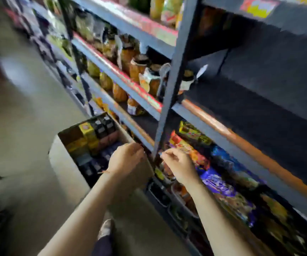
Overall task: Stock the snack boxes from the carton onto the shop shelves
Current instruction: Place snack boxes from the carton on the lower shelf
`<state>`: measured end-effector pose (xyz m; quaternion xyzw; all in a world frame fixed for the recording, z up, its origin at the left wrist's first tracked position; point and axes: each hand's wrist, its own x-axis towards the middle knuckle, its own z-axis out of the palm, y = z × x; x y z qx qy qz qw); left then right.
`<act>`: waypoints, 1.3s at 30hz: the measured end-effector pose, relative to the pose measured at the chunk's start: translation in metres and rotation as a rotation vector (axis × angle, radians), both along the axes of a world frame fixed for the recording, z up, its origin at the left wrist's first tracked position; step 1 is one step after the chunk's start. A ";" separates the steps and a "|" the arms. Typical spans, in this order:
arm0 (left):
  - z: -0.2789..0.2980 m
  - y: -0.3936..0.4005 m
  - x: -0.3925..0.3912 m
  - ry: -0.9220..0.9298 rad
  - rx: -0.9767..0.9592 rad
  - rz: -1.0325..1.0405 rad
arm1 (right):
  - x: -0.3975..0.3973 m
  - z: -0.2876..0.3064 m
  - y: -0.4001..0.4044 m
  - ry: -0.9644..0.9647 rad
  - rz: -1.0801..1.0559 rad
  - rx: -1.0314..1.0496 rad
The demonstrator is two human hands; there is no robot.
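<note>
Head view, blurred: left hand (125, 159) and right hand (178, 166) curled, grip contents unclear, beside carton (64, 163). Snack boxes (91, 143) inside carton. Risk: snagging shelf upright (167, 100), knocking packets.

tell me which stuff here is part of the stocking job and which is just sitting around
Job: carton; snack boxes inside it; snack shelf; left hand; right hand.
Just there: jars on the upper shelf; bottles below them.
</note>
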<state>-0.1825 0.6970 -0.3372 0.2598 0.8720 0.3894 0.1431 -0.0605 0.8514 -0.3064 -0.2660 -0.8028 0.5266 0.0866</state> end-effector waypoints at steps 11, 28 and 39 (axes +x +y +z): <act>-0.220 -0.189 -0.168 -0.357 -0.207 0.680 | -0.258 -0.219 -0.146 -0.618 0.287 -0.098; -0.301 -0.184 -0.205 -0.567 0.171 0.669 | -0.368 -0.425 -0.191 -0.971 0.244 0.047; -0.260 -0.148 -0.206 -0.310 -0.094 0.791 | -0.348 -0.348 -0.153 -0.737 0.164 0.028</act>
